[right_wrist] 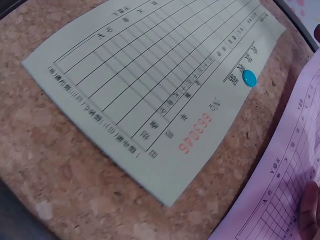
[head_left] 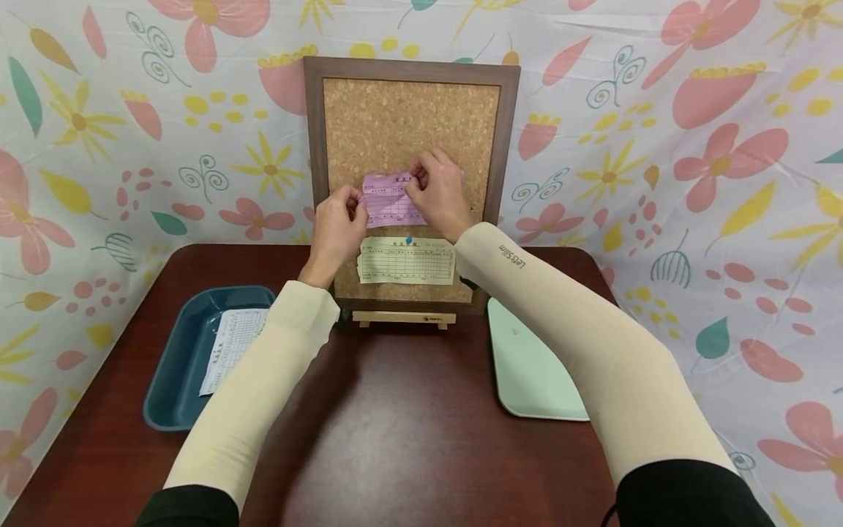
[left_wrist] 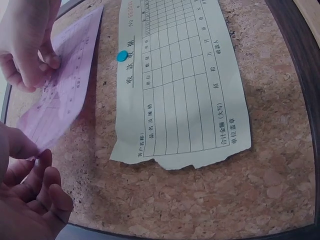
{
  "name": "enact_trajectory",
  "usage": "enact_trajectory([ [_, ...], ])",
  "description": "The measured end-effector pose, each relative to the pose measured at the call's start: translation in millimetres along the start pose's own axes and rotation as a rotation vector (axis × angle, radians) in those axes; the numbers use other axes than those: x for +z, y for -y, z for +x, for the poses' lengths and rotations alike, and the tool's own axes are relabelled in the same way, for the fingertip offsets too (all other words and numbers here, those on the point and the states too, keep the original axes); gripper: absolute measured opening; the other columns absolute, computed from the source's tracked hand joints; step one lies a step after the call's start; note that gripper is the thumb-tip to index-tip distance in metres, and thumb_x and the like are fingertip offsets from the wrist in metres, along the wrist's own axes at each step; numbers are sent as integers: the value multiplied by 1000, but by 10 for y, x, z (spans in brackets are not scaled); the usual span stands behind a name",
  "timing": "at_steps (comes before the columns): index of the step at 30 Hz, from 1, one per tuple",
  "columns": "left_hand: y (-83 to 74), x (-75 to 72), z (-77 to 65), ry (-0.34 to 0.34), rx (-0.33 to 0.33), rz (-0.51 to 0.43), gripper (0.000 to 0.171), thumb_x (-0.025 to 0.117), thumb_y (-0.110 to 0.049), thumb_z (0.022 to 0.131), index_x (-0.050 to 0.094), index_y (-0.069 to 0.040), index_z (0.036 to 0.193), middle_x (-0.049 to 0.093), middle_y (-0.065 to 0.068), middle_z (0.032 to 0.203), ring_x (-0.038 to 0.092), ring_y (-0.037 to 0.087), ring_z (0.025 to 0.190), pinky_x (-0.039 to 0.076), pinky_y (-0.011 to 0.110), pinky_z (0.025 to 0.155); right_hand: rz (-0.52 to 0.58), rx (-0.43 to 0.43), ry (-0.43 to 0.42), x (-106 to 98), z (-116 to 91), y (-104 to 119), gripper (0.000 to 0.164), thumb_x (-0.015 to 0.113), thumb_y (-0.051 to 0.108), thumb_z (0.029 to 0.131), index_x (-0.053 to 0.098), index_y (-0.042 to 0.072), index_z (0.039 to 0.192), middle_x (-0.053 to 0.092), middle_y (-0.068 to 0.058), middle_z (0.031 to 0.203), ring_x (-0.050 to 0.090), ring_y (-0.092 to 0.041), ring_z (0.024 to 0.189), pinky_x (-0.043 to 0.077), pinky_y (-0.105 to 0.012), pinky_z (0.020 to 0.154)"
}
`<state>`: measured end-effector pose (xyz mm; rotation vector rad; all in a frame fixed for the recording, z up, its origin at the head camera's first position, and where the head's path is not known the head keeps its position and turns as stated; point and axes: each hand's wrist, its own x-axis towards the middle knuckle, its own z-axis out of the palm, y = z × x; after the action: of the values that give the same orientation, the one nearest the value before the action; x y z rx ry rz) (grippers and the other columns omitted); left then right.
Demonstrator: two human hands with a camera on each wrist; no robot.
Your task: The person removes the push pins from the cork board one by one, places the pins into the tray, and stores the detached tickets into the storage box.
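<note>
A pink receipt slip is held against the framed corkboard. My left hand pinches its left edge between thumb and fingertips. At the slip's top edge, my right hand has thumb and forefinger closed on the paper; whether a pin sits between them is hidden. In the left wrist view the pink slip bows away from the cork. Just below hangs a pale green receipt slip, fixed at top centre by a blue pushpin. Only fingers of the right hand appear in its wrist view.
The board leans on a small wooden easel at the table's back. On the left stands a blue tray with a white printed slip inside. A pale green tray lies on the right, partly behind the right sleeve. Flower-patterned cloth surrounds the table.
</note>
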<state>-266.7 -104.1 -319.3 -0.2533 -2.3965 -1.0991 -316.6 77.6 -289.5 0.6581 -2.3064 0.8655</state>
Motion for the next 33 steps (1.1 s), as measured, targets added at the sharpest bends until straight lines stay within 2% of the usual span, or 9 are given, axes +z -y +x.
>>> enact_trajectory([
  [13,-15,-29,-18,-19,-52,5,18,49,-12,95,61,0,99,60,10,79,53,22,65,42,33,62,58,-89,7,-116,-103,-59,7,58,-2,82,60,2,88,54,-5,89,51,-13,76,43,-23,67],
  [23,42,-57,-30,-45,-38,3,16,50,-10,94,61,2,99,60,12,79,54,23,66,42,33,62,34,-64,-9,-277,-195,-118,6,59,0,84,61,1,90,55,-6,89,53,-13,76,44,-23,67],
  [33,60,-129,-60,-68,-39,-6,17,50,-10,94,60,2,98,60,13,80,53,24,64,40,32,59,24,-88,-48,-371,-286,-256,5,58,-2,83,60,1,87,55,-8,88,52,-14,74,44,-25,66],
])
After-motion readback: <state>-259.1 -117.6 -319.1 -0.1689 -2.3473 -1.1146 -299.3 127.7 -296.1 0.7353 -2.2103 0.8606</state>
